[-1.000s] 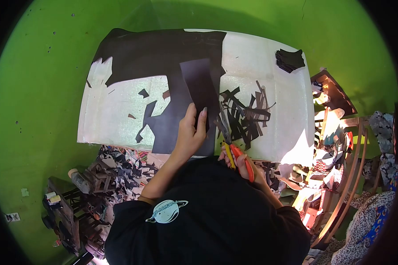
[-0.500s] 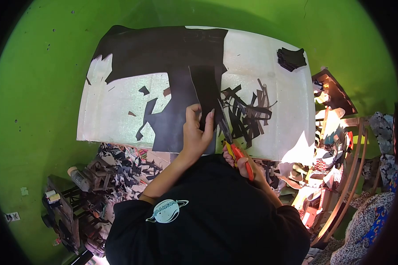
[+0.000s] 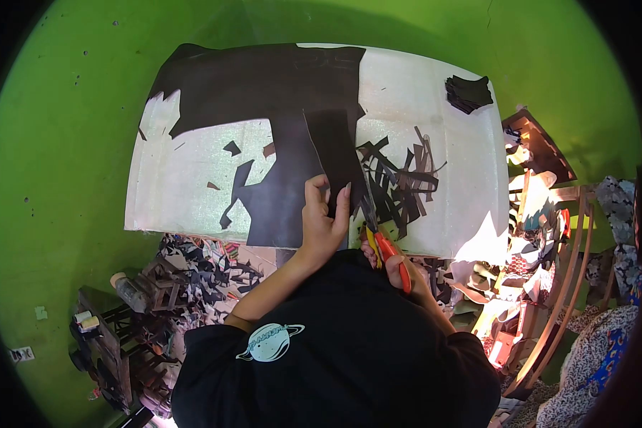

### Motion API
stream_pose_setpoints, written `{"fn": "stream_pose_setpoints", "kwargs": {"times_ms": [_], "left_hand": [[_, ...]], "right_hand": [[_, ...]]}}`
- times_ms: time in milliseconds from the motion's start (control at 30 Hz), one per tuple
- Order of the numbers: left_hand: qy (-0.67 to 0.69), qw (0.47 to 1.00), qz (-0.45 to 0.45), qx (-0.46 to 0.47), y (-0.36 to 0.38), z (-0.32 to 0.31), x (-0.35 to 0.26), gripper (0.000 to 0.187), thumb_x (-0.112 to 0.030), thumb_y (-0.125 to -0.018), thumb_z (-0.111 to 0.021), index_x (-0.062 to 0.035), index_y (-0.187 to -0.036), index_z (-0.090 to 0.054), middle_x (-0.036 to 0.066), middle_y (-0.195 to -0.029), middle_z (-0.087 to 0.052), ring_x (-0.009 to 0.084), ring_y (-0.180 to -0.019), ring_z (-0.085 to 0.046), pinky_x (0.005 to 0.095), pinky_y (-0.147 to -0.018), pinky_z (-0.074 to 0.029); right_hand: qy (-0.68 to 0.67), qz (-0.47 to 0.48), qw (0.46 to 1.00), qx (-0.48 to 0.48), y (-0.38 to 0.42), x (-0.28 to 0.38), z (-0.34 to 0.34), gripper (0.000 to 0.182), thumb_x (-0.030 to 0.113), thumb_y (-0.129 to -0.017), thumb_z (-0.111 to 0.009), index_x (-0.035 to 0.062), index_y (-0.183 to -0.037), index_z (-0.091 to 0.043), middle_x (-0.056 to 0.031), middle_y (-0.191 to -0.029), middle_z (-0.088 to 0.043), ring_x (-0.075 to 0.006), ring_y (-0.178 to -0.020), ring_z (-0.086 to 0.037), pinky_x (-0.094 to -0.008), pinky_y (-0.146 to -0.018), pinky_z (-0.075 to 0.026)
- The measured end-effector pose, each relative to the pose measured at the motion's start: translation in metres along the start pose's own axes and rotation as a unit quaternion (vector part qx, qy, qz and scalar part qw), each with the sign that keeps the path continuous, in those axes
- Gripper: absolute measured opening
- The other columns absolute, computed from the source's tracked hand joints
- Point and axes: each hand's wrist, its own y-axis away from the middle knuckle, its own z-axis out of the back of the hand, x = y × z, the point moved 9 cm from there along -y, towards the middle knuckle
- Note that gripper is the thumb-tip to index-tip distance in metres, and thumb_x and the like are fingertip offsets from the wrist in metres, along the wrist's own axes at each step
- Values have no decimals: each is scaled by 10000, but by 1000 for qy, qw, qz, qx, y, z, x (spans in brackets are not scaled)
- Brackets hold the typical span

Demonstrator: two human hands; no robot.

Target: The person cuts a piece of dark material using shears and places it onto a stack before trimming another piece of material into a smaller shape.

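My left hand (image 3: 324, 222) pinches a dark strip of sheet material (image 3: 334, 143), which may be leather. My right hand (image 3: 401, 269) is wrapped round the red and yellow handles of a pair of scissors (image 3: 389, 250). The scissor blades point up and away along the right edge of the strip; part of them is hidden by it. Beneath the strip lies a large dark sheet (image 3: 257, 78) with pieces cut out of its lower left side. Just right of the blades is a heap of thin dark offcuts (image 3: 399, 182).
The pale tabletop (image 3: 471, 164) carries a stack of dark cut pieces (image 3: 469, 94) at its far right corner. Small scraps (image 3: 239, 187) lie at left. Scraps (image 3: 210, 278) cover the floor, near a wooden stool (image 3: 160, 282). Cloth and a curved wooden frame (image 3: 560, 299) stand at right.
The scissor blades have closed somewhat along the strip's edge. My left hand has shifted slightly right and toward me, still gripping the strip.
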Motion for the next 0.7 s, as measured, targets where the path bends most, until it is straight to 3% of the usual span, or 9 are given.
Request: {"fn": "stream_pose_setpoints", "kwargs": {"times_ms": [267, 333, 367, 433, 567, 633, 700], "left_hand": [[29, 999, -35, 1, -1, -5, -1, 296, 19, -856, -480, 56, -1103, -320, 163, -1034, -524, 158, -968, -526, 259, -839, -429], [-36, 995, -90, -14, -3, -3, -6, 399, -4, -882, -452, 4, -1214, -231, 59, -861, -555, 32, -701, -486, 151, -575, -380], [-37, 995, -90, -14, -1, -2, -6, 399, -4, -882, -452, 4, -1214, -231, 59, -861, -555, 32, -701, -486, 151, -575, -380], [7, 1000, -16, -2, 0, -1, 2, 484, 21, -860, -460, 66, -1280, -223, 179, -1148, -473, 181, -1018, -512, 266, -867, -412], [-40, 998, -31, 20, -6, -1, -8, 564, 24, -858, -451, 60, -1336, -153, 212, -1257, -404, 199, -1068, -490, 257, -877, -396], [-103, 985, -133, 40, -10, -5, -25, 609, 28, -852, -448, 38, -1359, -110, 230, -1318, -347, 203, -1117, -458, 247, -876, -386], [-88, 989, -106, 55, -12, -5, -20, 615, 24, -851, -449, 26, -1363, -108, 229, -1323, -346, 200, -1124, -454, 245, -869, -387]], "right_hand": [[-75, -28, 997, 1, -1, -12, 4, 384, 166, -802, -392, -41, -1126, -386, -15, -890, -388, -60, -748, -364, -165, -674, -329], [-99, -37, 994, 0, -2, -12, 4, 383, 152, -792, -393, -45, -1121, -392, -17, -888, -392, -58, -754, -370, -165, -671, -332], [-87, -25, 996, -13, -2, -7, 3, 378, 161, -796, -403, -48, -1112, -396, -18, -872, -399, -59, -751, -377, -168, -657, -337], [-75, -13, 997, -27, -1, 2, 3, 374, 170, -800, -412, -50, -1103, -399, -20, -856, -405, -59, -748, -384, -171, -643, -342], [-6, -1, 1000, -25, 0, 4, 6, 376, 241, -826, -433, -48, -1066, -405, -19, -800, -425, -64, -708, -399, -180, -603, -348], [11, 2, 1000, -24, 0, 3, 8, 381, 267, -834, -436, -45, -1050, -407, -17, -776, -431, -66, -680, -402, -185, -589, -350], [41, -29, 998, -34, 0, -2, 12, 384, 298, -837, -436, -34, -1029, -411, -11, -742, -431, -72, -641, -403, -198, -560, -353]]}}
